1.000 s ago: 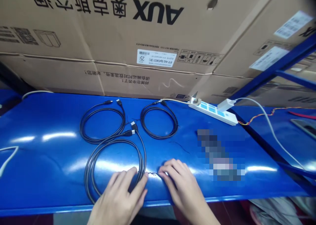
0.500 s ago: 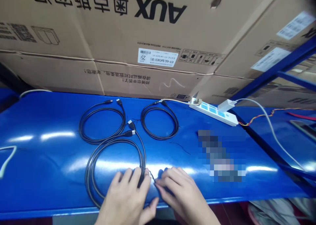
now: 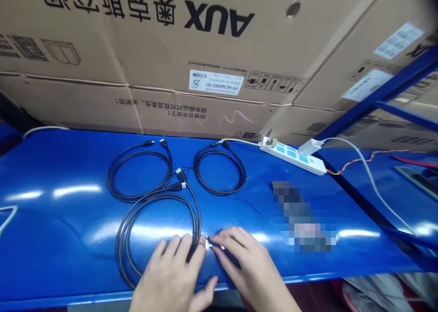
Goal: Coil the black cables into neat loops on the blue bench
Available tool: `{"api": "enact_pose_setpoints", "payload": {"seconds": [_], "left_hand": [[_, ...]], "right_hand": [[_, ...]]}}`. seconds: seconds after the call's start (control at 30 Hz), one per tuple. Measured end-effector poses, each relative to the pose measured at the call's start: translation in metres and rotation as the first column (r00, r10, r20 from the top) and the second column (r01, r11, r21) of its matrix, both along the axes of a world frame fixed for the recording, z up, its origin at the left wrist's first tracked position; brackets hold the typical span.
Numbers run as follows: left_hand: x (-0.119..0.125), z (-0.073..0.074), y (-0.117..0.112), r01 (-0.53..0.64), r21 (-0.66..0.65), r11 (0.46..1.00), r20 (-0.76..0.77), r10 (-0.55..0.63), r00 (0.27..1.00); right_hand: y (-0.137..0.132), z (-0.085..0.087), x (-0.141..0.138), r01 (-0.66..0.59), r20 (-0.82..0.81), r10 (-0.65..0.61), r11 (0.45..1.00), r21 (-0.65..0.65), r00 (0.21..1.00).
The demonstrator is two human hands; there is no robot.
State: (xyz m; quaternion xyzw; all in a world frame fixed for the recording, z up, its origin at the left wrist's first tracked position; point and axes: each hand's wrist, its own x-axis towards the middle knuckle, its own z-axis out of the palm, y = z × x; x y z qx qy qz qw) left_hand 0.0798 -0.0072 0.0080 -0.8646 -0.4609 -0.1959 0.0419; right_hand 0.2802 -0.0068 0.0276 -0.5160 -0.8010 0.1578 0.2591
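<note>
A looped black cable (image 3: 119,236) with two silver-tipped plugs (image 3: 178,187) lies at the front of the blue table. My left hand (image 3: 167,271) bends its fingers over the right side of this coil and holds it against the surface, thumb apart. Just to the right, my right hand (image 3: 244,259) pinches a thin black tie (image 3: 209,243) between thumb and index finger, beside the left fingertip. The fingers hide part of the tie and the coil's lower right side. Behind lie a second black coil (image 3: 111,175) at left and a third coil (image 3: 221,192) at right.
A white power strip (image 3: 313,165) with a plugged-in charger (image 3: 310,146) stands at the back right. Large cardboard boxes (image 3: 164,102) line the rear. A loose black tie (image 3: 251,205) and a blurred-out object (image 3: 301,221) lie right of the coils. Blue rack bars cross at right.
My right hand has shifted left and slightly up, bringing its pinched fingertips with the tie closer to the left index finger. My left hand stays on the coil.
</note>
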Motion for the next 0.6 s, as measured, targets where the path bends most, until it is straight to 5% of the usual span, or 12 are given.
{"api": "enact_pose_setpoints", "payload": {"seconds": [0.23,0.6], "left_hand": [[0.0,0.008,0.002,0.021,0.025,0.999,-0.002,-0.021,1.0],[0.0,0.014,0.004,0.037,0.083,0.996,0.003,-0.038,0.999]], "right_hand": [[0.003,0.003,-0.001,0.001,-0.003,-0.002,0.998,-0.057,1.0],[0.02,0.01,-0.021,0.216,0.007,-0.223,0.937,-0.276,0.975]]}}
